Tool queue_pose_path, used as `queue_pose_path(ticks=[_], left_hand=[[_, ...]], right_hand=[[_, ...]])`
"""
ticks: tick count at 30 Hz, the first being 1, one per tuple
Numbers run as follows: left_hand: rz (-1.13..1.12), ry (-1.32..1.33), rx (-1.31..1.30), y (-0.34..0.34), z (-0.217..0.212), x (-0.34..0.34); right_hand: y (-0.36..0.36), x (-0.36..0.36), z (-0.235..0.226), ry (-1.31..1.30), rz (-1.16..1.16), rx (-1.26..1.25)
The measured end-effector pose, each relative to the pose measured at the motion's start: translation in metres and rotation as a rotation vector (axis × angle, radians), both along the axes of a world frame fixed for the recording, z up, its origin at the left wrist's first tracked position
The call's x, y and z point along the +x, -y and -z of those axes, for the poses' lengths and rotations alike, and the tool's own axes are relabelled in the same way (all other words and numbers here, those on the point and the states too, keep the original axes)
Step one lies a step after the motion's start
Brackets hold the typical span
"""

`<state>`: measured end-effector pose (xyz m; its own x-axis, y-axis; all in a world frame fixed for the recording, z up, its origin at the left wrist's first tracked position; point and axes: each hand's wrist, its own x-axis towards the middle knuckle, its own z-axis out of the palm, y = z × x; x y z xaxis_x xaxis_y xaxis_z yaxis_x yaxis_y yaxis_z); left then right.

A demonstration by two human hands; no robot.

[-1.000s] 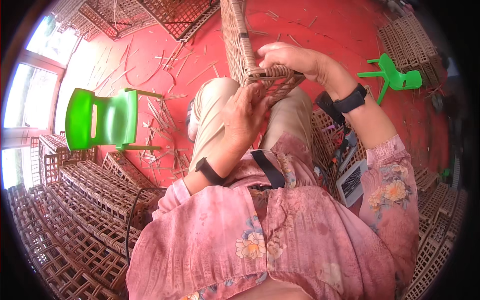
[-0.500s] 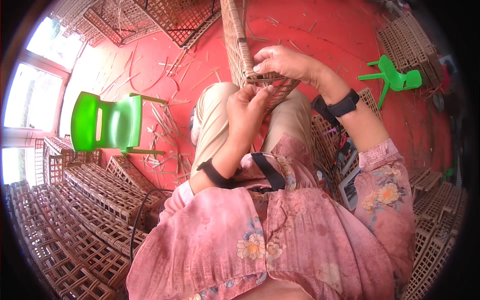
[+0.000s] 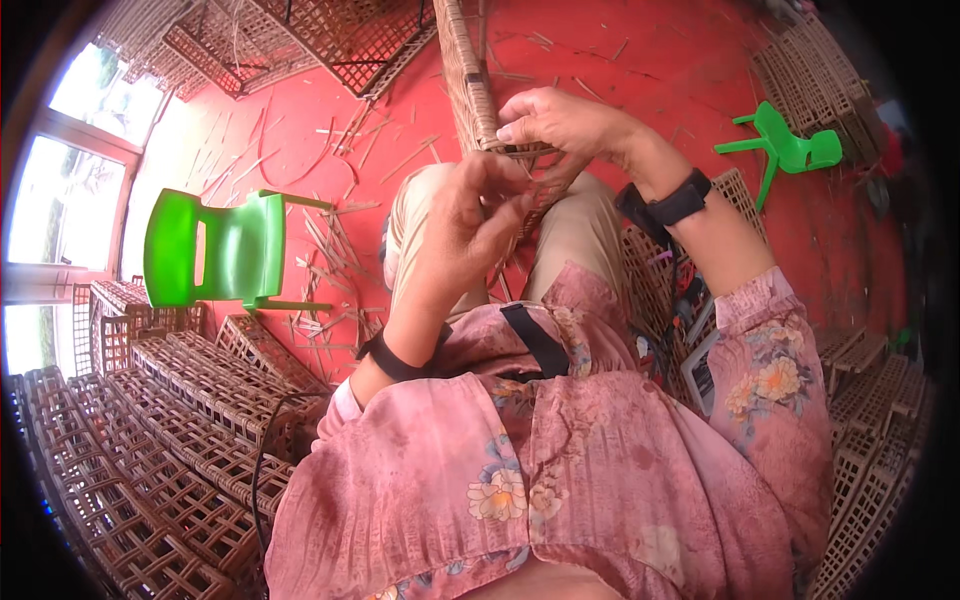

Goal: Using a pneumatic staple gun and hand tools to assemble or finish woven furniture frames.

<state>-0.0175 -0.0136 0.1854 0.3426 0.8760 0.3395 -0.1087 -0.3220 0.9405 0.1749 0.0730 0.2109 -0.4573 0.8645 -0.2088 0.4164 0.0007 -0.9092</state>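
Note:
A long, narrow basket (image 3: 463,85) of tan woven strips stands between my knees, its near corner below my hands. My right hand (image 3: 575,125) is closed over the rim near that corner, thumb and fingers bent against the weave. Just to the left and nearer to me is my left hand (image 3: 475,215), beside the same corner. Its fingers are curled, with a gap between them and the thumb, and I see nothing held there. The back of the left hand hides part of the weave.
A green plastic chair (image 3: 235,248) stands at left, a smaller green chair (image 3: 785,145) at far right. Stacked woven baskets (image 3: 150,450) fill the lower left; more baskets (image 3: 350,40) lie at the back. Loose strips (image 3: 330,255) litter the red floor (image 3: 640,40).
My left hand has loosened from a pinch at the basket corner and turned, its thumb parting from the fingers. The right hand has stayed on the rim, shifting slightly left.

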Motion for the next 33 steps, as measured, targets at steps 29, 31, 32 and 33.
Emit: queue_pose_path(ticks=[29, 31, 32, 33], left_hand=[[0.281, -0.153, -0.211, 0.050, -0.011, -0.025], [0.275, -0.062, -0.336, 0.050, 0.006, -0.026], [0.273, 0.028, -0.458, 0.049, 0.016, -0.026], [0.273, 0.028, -0.460, 0.047, 0.023, -0.025]], right_hand=[[0.007, 0.006, -0.027, 0.118, -0.099, 0.003], [0.012, 0.002, -0.030, 0.240, -0.095, 0.086], [0.015, 0.000, -0.031, 0.279, -0.089, 0.109], [0.016, 0.001, -0.031, 0.316, -0.077, 0.132]])
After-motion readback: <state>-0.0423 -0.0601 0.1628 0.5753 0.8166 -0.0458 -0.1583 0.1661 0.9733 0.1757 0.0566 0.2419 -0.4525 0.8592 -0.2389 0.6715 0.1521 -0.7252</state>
